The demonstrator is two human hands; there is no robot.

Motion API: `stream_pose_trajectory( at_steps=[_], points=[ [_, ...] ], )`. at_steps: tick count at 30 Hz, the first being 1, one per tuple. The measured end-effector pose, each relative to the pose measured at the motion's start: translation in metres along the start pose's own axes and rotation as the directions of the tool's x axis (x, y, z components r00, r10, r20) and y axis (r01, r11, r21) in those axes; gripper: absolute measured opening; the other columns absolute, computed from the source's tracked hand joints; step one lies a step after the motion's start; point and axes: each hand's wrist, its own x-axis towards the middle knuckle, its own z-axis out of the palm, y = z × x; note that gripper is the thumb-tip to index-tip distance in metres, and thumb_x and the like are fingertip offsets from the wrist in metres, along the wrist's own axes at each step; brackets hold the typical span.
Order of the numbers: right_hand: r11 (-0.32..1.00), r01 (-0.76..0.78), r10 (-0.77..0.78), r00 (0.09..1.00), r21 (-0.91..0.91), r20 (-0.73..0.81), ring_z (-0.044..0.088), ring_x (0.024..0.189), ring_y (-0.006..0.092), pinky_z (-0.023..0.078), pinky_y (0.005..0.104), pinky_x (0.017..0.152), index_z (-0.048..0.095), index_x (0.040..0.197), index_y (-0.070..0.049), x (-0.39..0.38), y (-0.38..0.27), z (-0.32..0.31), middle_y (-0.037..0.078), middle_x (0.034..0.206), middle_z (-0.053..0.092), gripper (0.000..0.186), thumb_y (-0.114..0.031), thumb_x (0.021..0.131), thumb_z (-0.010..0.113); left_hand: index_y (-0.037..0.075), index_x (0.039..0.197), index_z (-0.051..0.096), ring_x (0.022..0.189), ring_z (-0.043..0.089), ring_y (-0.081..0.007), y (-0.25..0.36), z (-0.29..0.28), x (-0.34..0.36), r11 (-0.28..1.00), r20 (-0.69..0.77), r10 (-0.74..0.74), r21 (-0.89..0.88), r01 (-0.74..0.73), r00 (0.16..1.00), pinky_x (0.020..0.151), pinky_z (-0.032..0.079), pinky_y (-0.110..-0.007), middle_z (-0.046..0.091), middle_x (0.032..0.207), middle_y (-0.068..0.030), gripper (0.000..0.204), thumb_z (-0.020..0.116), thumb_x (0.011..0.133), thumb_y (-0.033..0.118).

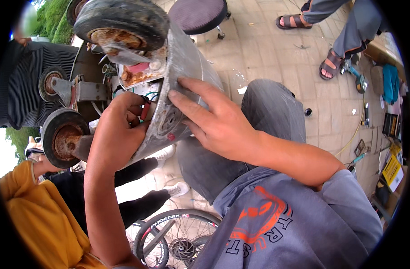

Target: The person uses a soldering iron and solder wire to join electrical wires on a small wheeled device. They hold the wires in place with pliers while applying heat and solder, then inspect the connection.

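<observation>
A scuffed grey metal machine housing (193, 58) lies tipped in front of me, its underside with the casters turned to the left. My left hand (119, 127) reaches into the opening at its edge, with fingers closed around a small red part (145, 110). Thin green wires (153, 95) run just above that part; its far side is hidden by my fingers. Against the outside of the housing rests my right hand (216, 121), fingers spread and holding nothing. Close to the opening is a rusted bracket plate (142, 77).
A large rusty caster (146, 22) and smaller casters (63, 139) stick out from the housing. A round stool (198, 15) stands beyond. Bicycle wheels (182, 246) lie below. People stand at left and far right. A cordless drill (360, 80) and other tools lie on the paved floor.
</observation>
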Motion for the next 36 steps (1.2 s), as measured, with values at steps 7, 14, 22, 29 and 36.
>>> stream_pose_trajectory(
  at_steps=[7, 14, 22, 29, 36],
  points=[
    [1.0, 0.012, -0.011, 1.0, 0.011, -0.013, 0.054, 0.108, 0.0396, 0.044, 0.0434, 0.096, 0.056, 0.125, 0.004, -0.001, 0.0, 0.0, 0.027, 0.128, 0.049, 0.048, 0.0, 0.078, 0.057, -0.006, 0.102, 0.058, 0.08, 0.061, -0.0095, 0.0, -0.001, 0.0, 1.0, 0.021, 0.008, -0.016, -0.008, 1.0, 0.072, 0.051, -0.026, 0.066, 0.086, -0.0093, 0.02, 0.068, 0.085, -0.002],
    [1.0, 0.005, -0.005, 1.0, 0.016, -0.016, 0.054, 0.107, 0.0394, 0.044, 0.0435, 0.096, 0.056, 0.126, 0.004, -0.001, -0.002, -0.004, 0.027, 0.129, 0.049, 0.048, 0.0, 0.078, 0.057, -0.006, 0.103, 0.058, 0.084, 0.062, -0.0097, -0.005, 0.005, 0.0, 0.994, 0.008, 0.039, -0.104, -0.038, 0.999, 0.075, 0.051, -0.026, 0.066, 0.09, -0.009, 0.02, 0.067, 0.085, -0.004],
    [0.997, -0.04, 0.038, 0.999, 0.063, 0.027, 0.052, 0.108, 0.0399, 0.045, 0.043, 0.095, 0.056, 0.126, 0.001, -0.004, -0.001, -0.007, 0.022, 0.132, 0.048, 0.051, 0.002, 0.076, 0.062, -0.009, 0.111, 0.061, 0.083, 0.06, -0.0108, -0.002, -0.008, -0.002, 0.992, 0.181, -0.021, -0.12, 0.043, 0.983, 0.077, 0.049, -0.025, 0.067, 0.093, -0.0078, 0.023, 0.061, 0.089, -0.001],
    [0.996, -0.058, 0.056, 0.998, 0.07, 0.03, 0.051, 0.112, 0.0396, 0.046, 0.0445, 0.094, 0.059, 0.12, -0.001, -0.012, 0.0, -0.008, 0.019, 0.131, 0.049, 0.052, 0.0, 0.071, 0.072, -0.008, 0.117, 0.061, 0.102, 0.06, -0.0245, -0.011, 0.0, -0.029, 0.988, 0.016, 0.146, -0.043, -0.145, 0.989, 0.093, 0.043, -0.031, 0.064, 0.109, -0.0182, 0.034, 0.056, 0.09, 0.01],
    [0.957, 0.284, -0.266, 0.937, -0.053, 0.227, 0.06, 0.099, 0.033, 0.046, 0.045, 0.089, 0.061, 0.12, -0.004, 0.035, -0.02, -0.027, 0.014, 0.117, 0.06, 0.051, -0.005, 0.07, 0.071, 0.0, 0.13, 0.041, 0.107, 0.063, -0.0403, -0.01, 0.025, -0.048, 0.969, -0.165, 0.238, 0.103, -0.224, 0.957, 0.089, 0.049, -0.04, 0.064, 0.113, -0.0282, 0.07, 0.071, 0.068, 0.01]
  ],
)
